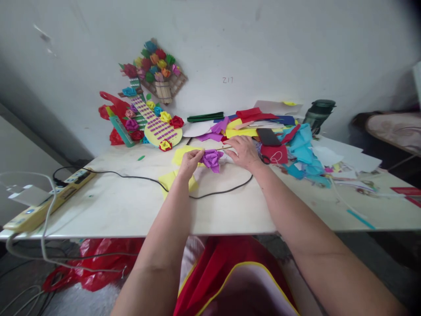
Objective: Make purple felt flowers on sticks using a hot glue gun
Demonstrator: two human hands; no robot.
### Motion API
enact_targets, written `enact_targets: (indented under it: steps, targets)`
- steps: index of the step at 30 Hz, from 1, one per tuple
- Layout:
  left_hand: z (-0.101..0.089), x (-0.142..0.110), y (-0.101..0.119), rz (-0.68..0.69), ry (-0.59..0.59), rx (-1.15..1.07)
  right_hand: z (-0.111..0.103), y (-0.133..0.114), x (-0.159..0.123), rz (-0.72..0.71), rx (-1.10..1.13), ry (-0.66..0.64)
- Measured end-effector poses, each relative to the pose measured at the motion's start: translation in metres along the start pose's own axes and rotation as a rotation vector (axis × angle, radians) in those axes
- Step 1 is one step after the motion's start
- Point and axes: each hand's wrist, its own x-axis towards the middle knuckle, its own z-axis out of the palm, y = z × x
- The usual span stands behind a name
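The left hand [192,163] pinches the left edge of a purple paper flower [212,160], which sits between the two hands, just above the table [230,215]. The right hand [244,152] is at the far end of a thin stick [225,148]; whether it grips, I cannot tell. Around the flower: black cord [215,193] at six o'clock, yellow paper [168,179] at eight, toy guitar [158,125] at ten, phone [268,137] at two, scissors [265,159] at three.

a black cable [223,192] bounds the open front tabletop [226,217]
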Motion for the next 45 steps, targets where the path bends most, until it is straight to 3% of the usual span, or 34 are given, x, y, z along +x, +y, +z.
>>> enact_targets:
  steps: [6,15,29,39,45]
  targets:
    - [0.001,-0.004,0.005,-0.006,-0.117,0.053,0.011,0.004,-0.002,-0.062,0.241,-0.071]
    - [0.005,-0.005,0.01,-0.019,-0.196,0.033,0.012,0.001,0.0,0.039,0.379,-0.183]
    - [0.007,-0.008,0.009,-0.239,-0.256,-0.262,0.017,0.0,0.001,0.045,0.32,-0.137]
    - [0.01,-0.008,0.008,-0.28,-0.214,-0.294,0.022,0.001,0.001,0.029,0.304,-0.068]
    - [0.009,-0.008,0.009,-0.272,-0.219,-0.27,0.02,-0.001,0.001,0.038,0.303,-0.09]
